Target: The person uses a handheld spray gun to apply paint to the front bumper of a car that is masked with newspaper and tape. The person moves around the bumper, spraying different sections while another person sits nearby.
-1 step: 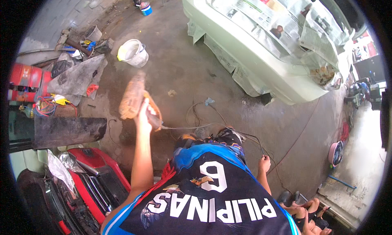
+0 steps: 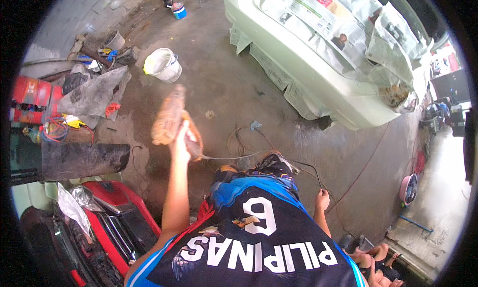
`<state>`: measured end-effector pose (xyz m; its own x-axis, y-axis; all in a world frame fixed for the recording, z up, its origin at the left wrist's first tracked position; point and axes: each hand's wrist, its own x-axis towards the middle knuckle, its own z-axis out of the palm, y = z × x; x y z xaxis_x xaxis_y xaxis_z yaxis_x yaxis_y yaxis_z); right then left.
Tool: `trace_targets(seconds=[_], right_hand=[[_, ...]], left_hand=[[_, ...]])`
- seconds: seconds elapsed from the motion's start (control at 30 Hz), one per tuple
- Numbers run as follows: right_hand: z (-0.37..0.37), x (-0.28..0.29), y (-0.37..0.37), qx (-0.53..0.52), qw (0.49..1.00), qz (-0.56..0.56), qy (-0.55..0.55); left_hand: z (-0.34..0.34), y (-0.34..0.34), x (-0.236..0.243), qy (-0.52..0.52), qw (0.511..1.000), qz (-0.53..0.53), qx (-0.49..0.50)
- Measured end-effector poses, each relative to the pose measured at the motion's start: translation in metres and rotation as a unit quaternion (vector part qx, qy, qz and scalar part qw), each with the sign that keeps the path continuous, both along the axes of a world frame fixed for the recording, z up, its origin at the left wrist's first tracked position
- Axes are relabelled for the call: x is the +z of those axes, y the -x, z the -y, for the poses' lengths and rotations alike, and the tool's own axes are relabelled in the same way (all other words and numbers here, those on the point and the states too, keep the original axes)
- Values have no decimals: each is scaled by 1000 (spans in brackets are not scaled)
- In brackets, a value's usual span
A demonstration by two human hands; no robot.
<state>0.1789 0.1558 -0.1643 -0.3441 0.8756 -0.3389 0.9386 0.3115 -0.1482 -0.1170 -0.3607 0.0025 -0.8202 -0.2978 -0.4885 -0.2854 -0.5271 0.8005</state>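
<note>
The left hand [image 2: 180,140] is closed around a brown, dusty cloth [image 2: 170,118] held out over the wet concrete floor [image 2: 229,87] — the right hand [image 2: 322,199] hangs loosely curled and empty at the side — so the cloth looks picked up, not yet put to use.

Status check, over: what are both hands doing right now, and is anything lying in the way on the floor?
Left hand raised, gripping brown rag. Right hand low by the hip, grip unclear. Thin cables on concrete floor ahead; white bucket beyond.

Concrete floor [image 2: 224,87] (bucket [image 2: 163,65], cables [image 2: 249,147])
</note>
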Motion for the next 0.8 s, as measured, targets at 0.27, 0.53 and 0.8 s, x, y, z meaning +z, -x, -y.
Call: trace_targets(seconds=[0.27,0.53,0.8], right_hand=[[18,-3,98,115,975,179,66],[52,-77,181,130,949,213,194],[153,-120,251,93,905,217,353]], left_hand=[[-105,17,3,336,765,-364,-412],[-34,184,-4,271,860,11,-432],[38,403,55,135,983,-43,-114]])
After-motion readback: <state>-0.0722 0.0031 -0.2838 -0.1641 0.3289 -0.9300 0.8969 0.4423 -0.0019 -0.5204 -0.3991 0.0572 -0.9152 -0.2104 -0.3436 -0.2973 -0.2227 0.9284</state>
